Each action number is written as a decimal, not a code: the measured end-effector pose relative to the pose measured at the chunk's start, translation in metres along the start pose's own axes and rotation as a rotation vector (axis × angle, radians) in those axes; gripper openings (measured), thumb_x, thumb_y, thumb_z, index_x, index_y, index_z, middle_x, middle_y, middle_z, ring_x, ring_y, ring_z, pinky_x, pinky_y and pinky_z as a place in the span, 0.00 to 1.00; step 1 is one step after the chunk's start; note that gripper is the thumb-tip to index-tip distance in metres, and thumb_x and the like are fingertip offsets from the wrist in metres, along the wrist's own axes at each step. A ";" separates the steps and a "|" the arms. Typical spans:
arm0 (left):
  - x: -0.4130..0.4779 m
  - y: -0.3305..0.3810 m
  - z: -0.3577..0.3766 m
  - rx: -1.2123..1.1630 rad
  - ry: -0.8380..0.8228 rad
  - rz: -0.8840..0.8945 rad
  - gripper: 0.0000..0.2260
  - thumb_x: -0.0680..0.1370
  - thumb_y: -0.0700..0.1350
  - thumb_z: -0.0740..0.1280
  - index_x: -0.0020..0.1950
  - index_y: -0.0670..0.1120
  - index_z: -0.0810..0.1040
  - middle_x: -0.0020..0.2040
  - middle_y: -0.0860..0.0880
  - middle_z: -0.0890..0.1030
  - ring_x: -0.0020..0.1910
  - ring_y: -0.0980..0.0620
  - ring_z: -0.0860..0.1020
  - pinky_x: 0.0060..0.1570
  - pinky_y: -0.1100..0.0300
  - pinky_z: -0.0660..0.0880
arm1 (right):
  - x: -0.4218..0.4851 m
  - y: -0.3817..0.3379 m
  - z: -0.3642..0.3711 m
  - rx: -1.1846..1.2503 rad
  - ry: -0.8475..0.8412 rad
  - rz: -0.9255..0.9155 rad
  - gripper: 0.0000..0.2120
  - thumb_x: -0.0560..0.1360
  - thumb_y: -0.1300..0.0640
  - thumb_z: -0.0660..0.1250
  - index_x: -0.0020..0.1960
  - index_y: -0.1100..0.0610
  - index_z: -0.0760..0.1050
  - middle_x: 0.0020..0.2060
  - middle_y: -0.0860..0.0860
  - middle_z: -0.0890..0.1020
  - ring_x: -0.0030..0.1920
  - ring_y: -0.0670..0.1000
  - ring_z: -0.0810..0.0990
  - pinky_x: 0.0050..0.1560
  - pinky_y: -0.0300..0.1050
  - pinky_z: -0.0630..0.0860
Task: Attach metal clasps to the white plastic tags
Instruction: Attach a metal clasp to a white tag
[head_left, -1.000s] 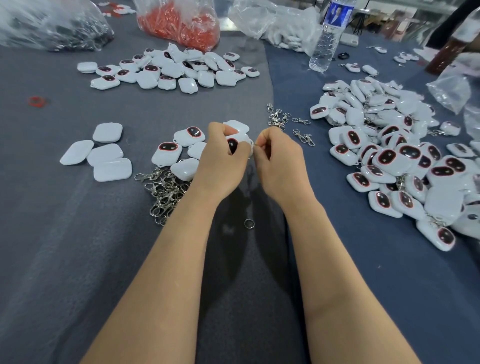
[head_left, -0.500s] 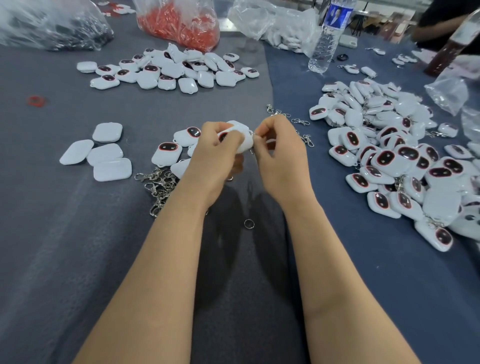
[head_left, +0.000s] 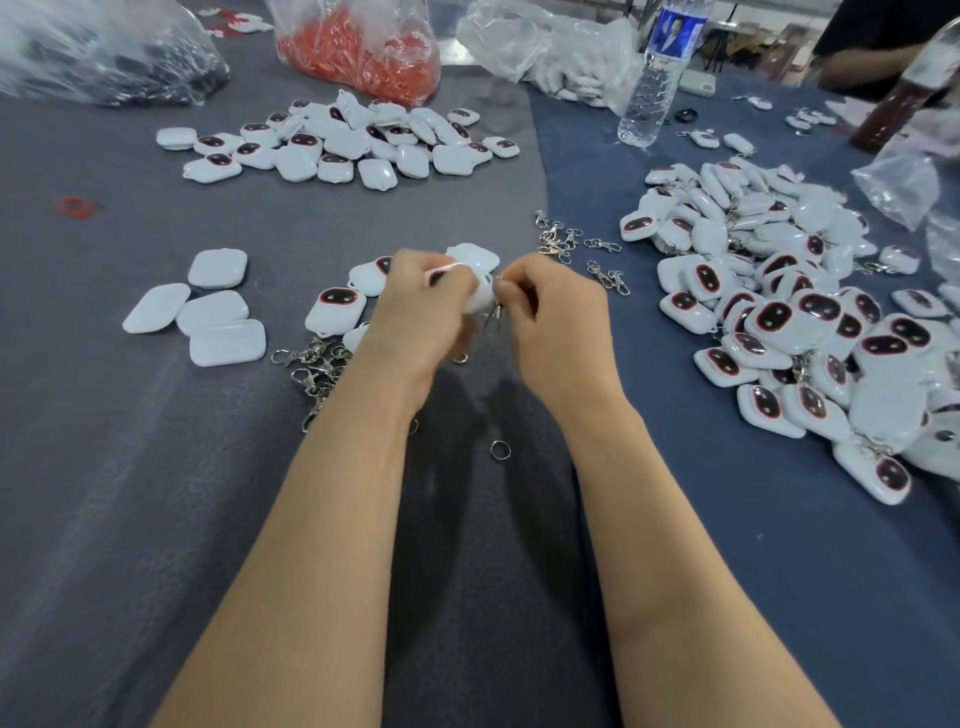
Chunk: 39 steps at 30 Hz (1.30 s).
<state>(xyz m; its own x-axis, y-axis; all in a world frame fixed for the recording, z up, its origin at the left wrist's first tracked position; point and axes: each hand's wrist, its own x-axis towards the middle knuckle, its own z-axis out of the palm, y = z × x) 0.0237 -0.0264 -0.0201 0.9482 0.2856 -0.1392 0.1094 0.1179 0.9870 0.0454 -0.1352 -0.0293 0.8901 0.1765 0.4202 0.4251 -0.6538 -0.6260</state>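
- As viewed from the head camera, finds both forearms stretched forward over the grey cloth (head_left: 156, 467), with the hands close together near the middle of the table.
- Records the left hand (head_left: 421, 312) with fingers curled round a white tag (head_left: 478, 296), lifted off the cloth. Notes motion blur over the fingertips.
- Records the right hand (head_left: 558, 322) with fingers curled inward, pinching a metal clasp (head_left: 493, 314) against the right edge of that tag. Cannot tell whether the clasp is hooked through.
- Places the held tag between the two hands, just in front of a small group of face-up tags (head_left: 337, 306).
- Finds a clasp pile (head_left: 317, 369) on the cloth, just beside the left wrist and partly under it.
- Finds a loose ring (head_left: 500, 449) lying flat between the forearms, apart from both.
- Notes four blank-side tags (head_left: 208, 312) grouped to the left, well apart from the hands.
- Notes a far pile of tags (head_left: 337, 140) beyond the hands, near a bag of red pieces (head_left: 363, 47) and a clear bag of dark contents (head_left: 104, 52).
- Notes scattered clasps (head_left: 571, 241) just right of the hands, at the seam where the blue cloth (head_left: 727, 519) begins.
- Finds a large heap of tags (head_left: 805, 322) on the blue cloth, several with clasps showing among them.
- Records a water bottle (head_left: 649, 88) standing upright at the far side, beside a bag of white parts (head_left: 550, 52).
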 end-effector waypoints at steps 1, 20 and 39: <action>-0.001 -0.002 0.000 0.315 0.062 0.176 0.05 0.77 0.39 0.60 0.52 0.46 0.67 0.38 0.50 0.71 0.30 0.56 0.68 0.28 0.66 0.63 | 0.000 0.001 -0.001 -0.063 -0.048 -0.006 0.05 0.76 0.64 0.62 0.44 0.60 0.76 0.34 0.50 0.76 0.40 0.55 0.74 0.42 0.49 0.71; 0.000 0.002 0.001 -0.900 -0.287 -0.369 0.03 0.79 0.37 0.54 0.51 0.42 0.66 0.34 0.49 0.70 0.20 0.60 0.62 0.22 0.69 0.62 | -0.003 -0.005 0.007 0.384 0.170 0.111 0.07 0.77 0.63 0.63 0.43 0.54 0.73 0.34 0.42 0.75 0.34 0.39 0.72 0.38 0.26 0.66; 0.002 0.003 -0.001 -0.483 -0.138 -0.123 0.05 0.79 0.38 0.58 0.52 0.41 0.71 0.35 0.50 0.70 0.22 0.59 0.64 0.25 0.67 0.65 | -0.004 -0.007 0.004 0.235 0.091 -0.025 0.03 0.77 0.63 0.62 0.46 0.59 0.73 0.40 0.50 0.78 0.41 0.51 0.75 0.43 0.39 0.71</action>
<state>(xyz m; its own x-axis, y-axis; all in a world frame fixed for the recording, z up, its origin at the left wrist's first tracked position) 0.0257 -0.0247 -0.0176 0.9711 0.1179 -0.2077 0.1030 0.5777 0.8097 0.0391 -0.1284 -0.0288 0.8647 0.1163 0.4886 0.4830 -0.4594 -0.7454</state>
